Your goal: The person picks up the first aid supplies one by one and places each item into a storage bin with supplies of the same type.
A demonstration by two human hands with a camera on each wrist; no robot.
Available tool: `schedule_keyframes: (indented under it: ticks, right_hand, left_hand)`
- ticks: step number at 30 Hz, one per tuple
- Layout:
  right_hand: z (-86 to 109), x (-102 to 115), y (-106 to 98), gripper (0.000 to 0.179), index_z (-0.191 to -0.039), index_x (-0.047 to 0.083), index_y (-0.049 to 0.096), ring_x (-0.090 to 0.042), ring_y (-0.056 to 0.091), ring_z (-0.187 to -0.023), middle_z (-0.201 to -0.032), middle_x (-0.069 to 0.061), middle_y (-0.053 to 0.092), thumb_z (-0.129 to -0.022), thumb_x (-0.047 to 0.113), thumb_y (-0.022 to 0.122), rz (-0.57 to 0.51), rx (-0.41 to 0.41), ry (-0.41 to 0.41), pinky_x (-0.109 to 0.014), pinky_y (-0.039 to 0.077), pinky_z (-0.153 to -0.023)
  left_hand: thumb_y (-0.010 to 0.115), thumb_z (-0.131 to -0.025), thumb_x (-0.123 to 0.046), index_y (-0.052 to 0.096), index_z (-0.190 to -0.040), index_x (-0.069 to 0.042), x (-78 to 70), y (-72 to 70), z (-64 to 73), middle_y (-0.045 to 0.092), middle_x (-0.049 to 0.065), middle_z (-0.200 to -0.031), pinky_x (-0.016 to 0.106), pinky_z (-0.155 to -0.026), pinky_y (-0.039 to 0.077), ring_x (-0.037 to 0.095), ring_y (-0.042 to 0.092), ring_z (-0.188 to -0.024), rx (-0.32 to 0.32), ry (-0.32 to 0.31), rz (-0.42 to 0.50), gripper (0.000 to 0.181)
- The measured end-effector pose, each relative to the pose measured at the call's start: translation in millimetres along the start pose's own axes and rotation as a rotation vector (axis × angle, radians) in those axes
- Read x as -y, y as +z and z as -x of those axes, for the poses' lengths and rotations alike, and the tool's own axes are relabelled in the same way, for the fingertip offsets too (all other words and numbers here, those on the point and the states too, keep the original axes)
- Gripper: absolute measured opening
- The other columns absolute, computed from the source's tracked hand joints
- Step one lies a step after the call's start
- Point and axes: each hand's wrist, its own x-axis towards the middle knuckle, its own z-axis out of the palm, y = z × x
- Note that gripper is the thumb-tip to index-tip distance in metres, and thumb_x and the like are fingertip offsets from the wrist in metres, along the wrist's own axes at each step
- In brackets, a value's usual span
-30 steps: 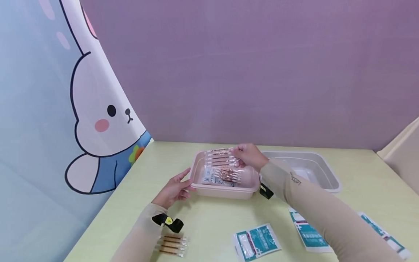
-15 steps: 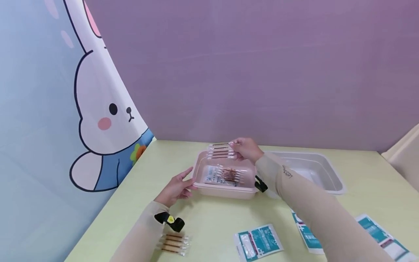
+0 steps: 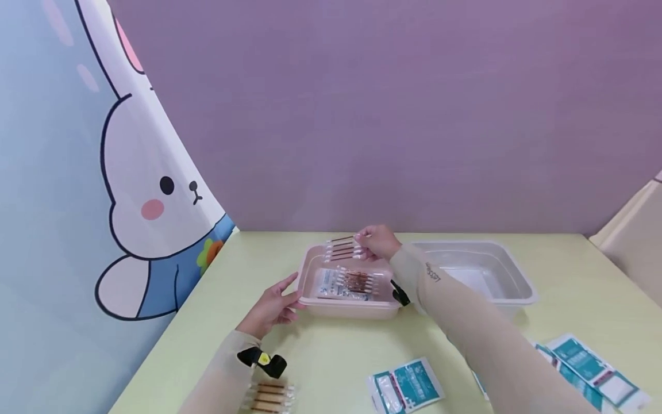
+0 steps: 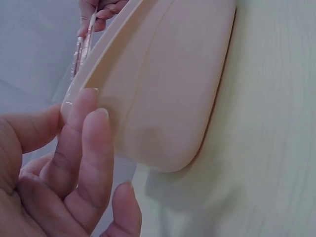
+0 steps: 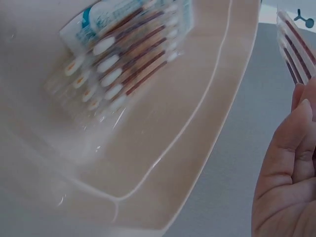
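Note:
My right hand [image 3: 380, 242] pinches one end of a clear pack of cotton swabs [image 3: 343, 249] with brown sticks and white tips. It holds the pack above the back of a pink plastic tray [image 3: 349, 310]. Inside the tray lie another brown swab pack [image 5: 136, 54] and a white packet with blue print [image 3: 328, 284], partly under the swabs. At the tray's left end, my left hand [image 3: 271, 307] grips the rim. In the left wrist view, its thumb [image 4: 37, 129] and fingers lie on opposite sides of that rim.
A grey tray [image 3: 524, 300] stands to the right, partly behind my right sleeve. Near the front lie a pack of swabs [image 3: 269, 398] beside my left forearm and a teal-and-white packet [image 3: 408, 385]. More such packets [image 3: 592, 368] lie at right, partly covered by my arm.
My right hand has lifted the swab pack off the tray's contents, uncovering the packs below. My right forearm has shifted left. The left hand keeps its grip on the rim.

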Motion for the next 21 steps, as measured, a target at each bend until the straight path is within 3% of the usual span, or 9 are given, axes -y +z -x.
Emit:
schedule_keyframes:
  ticks: [6, 14, 21]
  right_hand:
    - [2.3, 2, 5, 0.020, -0.108, -0.007, 0.060, -0.008, 0.055, -0.050, -0.068, -0.004, 0.056, -0.098, 0.009, 0.054, 0.029, 0.007, 0.036, -0.021, 0.048, -0.050]
    - [-5.1, 6, 9, 0.021, -0.112, -0.007, 0.060, -0.007, 0.054, -0.046, -0.065, -0.003, 0.054, -0.098, 0.007, 0.053, 0.058, 0.019, 0.092, -0.022, 0.047, -0.048]
    - [-17.0, 3, 17, 0.013, -0.102, -0.006, 0.062, -0.009, 0.053, -0.044, -0.061, -0.005, 0.054, -0.094, 0.001, 0.053, 0.091, 0.058, 0.142, -0.021, 0.045, -0.044]
  left_hand:
    - [0.053, -0.099, -0.014, 0.032, -0.150, -0.013, -2.9, -3.3, 2.3, 0.070, 0.005, -0.075, 0.025, -0.052, 0.041, 0.012, 0.056, -0.048, -0.016, 0.011, -0.031, 0.055]
    - [0.053, -0.099, -0.014, 0.030, -0.151, -0.014, -4.2, -3.2, 1.3, 0.070, 0.003, -0.074, 0.025, -0.051, 0.040, 0.011, 0.056, -0.048, -0.004, 0.016, -0.008, 0.058]
    - [0.053, -0.099, -0.014, 0.031, -0.151, -0.013, -3.2, 0.2, 0.2, 0.069, 0.002, -0.073, 0.025, -0.052, 0.042, 0.011, 0.056, -0.048, 0.002, 0.022, 0.001, 0.057]
